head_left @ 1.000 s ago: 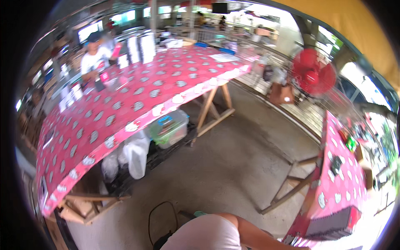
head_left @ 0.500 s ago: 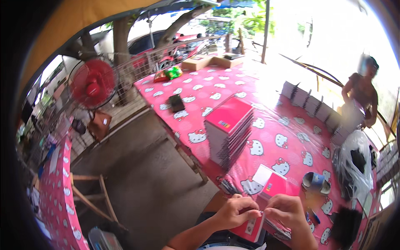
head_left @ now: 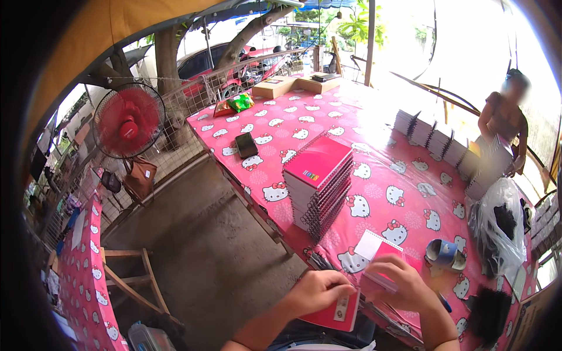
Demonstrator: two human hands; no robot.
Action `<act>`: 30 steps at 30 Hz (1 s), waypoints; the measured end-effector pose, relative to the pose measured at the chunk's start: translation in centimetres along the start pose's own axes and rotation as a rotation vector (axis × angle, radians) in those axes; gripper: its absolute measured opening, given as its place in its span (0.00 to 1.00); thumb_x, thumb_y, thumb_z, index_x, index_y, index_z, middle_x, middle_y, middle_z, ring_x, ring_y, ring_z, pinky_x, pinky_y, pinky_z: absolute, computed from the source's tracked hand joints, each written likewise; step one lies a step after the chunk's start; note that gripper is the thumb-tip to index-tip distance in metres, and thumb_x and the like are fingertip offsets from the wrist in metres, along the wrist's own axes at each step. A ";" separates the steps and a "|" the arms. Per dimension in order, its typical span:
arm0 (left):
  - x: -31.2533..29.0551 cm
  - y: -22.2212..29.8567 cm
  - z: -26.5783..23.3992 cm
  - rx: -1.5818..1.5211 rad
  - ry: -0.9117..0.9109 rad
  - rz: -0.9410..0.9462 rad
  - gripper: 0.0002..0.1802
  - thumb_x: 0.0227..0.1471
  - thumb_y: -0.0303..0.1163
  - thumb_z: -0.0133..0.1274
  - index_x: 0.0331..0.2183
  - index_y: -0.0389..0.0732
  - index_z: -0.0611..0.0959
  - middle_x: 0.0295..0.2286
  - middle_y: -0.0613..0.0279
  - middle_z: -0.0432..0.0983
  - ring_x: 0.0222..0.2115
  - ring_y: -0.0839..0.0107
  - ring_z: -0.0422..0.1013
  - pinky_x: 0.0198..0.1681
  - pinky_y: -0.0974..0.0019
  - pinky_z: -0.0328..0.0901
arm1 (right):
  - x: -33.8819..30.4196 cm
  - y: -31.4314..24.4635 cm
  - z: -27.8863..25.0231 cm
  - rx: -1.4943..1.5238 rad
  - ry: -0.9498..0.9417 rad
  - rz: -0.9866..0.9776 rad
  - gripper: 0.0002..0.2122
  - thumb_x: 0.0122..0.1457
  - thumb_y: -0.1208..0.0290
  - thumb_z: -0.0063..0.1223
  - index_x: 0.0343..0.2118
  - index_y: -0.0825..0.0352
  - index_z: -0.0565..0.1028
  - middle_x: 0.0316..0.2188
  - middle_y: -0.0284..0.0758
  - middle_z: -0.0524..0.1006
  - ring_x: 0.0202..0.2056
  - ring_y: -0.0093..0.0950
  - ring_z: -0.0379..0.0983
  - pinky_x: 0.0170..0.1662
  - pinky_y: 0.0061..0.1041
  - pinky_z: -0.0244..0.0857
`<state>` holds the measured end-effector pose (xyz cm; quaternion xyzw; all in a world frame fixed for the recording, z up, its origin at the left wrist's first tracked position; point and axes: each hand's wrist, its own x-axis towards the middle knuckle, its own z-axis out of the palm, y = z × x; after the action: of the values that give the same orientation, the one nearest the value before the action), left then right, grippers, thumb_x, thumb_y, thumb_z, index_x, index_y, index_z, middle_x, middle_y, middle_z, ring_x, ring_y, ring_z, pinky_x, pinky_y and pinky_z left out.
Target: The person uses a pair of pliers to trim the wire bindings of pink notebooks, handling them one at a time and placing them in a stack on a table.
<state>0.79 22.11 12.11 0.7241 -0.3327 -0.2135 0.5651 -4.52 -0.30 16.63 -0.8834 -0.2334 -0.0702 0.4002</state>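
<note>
pink tablecloth (head_left: 322, 126) ahead, left hand (head_left: 318, 294) curls over a red notebook (head_left: 332, 319).

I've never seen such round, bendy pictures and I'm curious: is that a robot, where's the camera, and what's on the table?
There's no robot! Those are a person's bare hands. A wide fisheye camera on their head looks down, making straight edges bend. The left hand touches a red notebook; whether the right hand holds anything is hard to see. On the pink tablecloth are a stack of spiral notebooks, a dark phone, a green packet and a clear plastic bag. Another person is across the table.
</note>
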 end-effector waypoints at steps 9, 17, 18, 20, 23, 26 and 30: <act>5.3 2.3 -8.5 -0.527 0.719 0.523 0.27 0.62 0.38 0.42 0.59 0.40 0.60 0.51 0.57 0.68 0.48 0.70 0.66 0.54 0.65 0.56 | 13.9 1.1 -3.7 0.551 0.603 -0.158 0.14 0.49 0.73 0.61 0.39 0.70 0.73 0.29 0.34 0.77 0.27 0.22 0.72 0.34 0.20 0.66; 14.7 -0.7 -11.6 -0.278 1.182 0.293 0.35 0.61 0.56 0.36 0.35 0.29 0.80 0.34 0.54 0.76 0.37 0.71 0.69 0.45 0.69 0.61 | 23.6 11.7 0.5 0.359 0.618 -0.045 0.14 0.56 0.64 0.53 0.40 0.68 0.76 0.35 0.39 0.77 0.34 0.30 0.72 0.39 0.27 0.65; 14.8 -0.1 -11.4 -0.290 1.195 0.319 0.34 0.60 0.55 0.37 0.34 0.29 0.80 0.33 0.55 0.77 0.36 0.72 0.69 0.43 0.70 0.62 | 23.9 11.5 0.6 0.296 0.658 -0.055 0.13 0.56 0.64 0.52 0.39 0.68 0.76 0.35 0.40 0.76 0.35 0.31 0.71 0.40 0.28 0.65; 14.9 0.0 -10.8 -0.310 1.220 0.336 0.32 0.60 0.53 0.40 0.32 0.29 0.79 0.32 0.55 0.77 0.34 0.74 0.70 0.39 0.72 0.63 | 23.3 10.4 0.9 0.181 0.728 -0.045 0.12 0.56 0.66 0.51 0.37 0.70 0.76 0.34 0.41 0.75 0.37 0.35 0.71 0.44 0.31 0.64; 14.2 -0.2 -11.9 -0.160 1.259 0.340 0.25 0.61 0.47 0.42 0.39 0.31 0.72 0.37 0.52 0.75 0.38 0.72 0.69 0.40 0.71 0.63 | 21.6 8.7 0.2 -0.153 0.797 -0.132 0.12 0.55 0.66 0.53 0.37 0.69 0.74 0.35 0.42 0.73 0.39 0.42 0.69 0.46 0.36 0.62; 11.6 -1.5 -12.9 -0.228 1.217 0.467 0.21 0.61 0.40 0.43 0.48 0.34 0.64 0.43 0.50 0.73 0.44 0.67 0.69 0.45 0.67 0.64 | 12.3 6.2 -3.9 -0.403 0.739 -0.036 0.17 0.54 0.62 0.56 0.41 0.69 0.72 0.39 0.44 0.71 0.40 0.42 0.69 0.45 0.36 0.63; 5.0 0.7 -8.2 -0.275 1.178 0.783 0.20 0.61 0.40 0.39 0.49 0.35 0.66 0.43 0.46 0.73 0.42 0.60 0.72 0.44 0.61 0.66 | -3.1 9.0 -5.6 -0.173 0.535 0.747 0.26 0.51 0.60 0.61 0.47 0.72 0.68 0.43 0.45 0.70 0.43 0.34 0.68 0.44 0.31 0.64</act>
<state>9.64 23.92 15.30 0.4689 -0.1780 0.3910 0.7717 -2.72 -10.71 13.35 -0.8880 0.2187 -0.1656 0.3690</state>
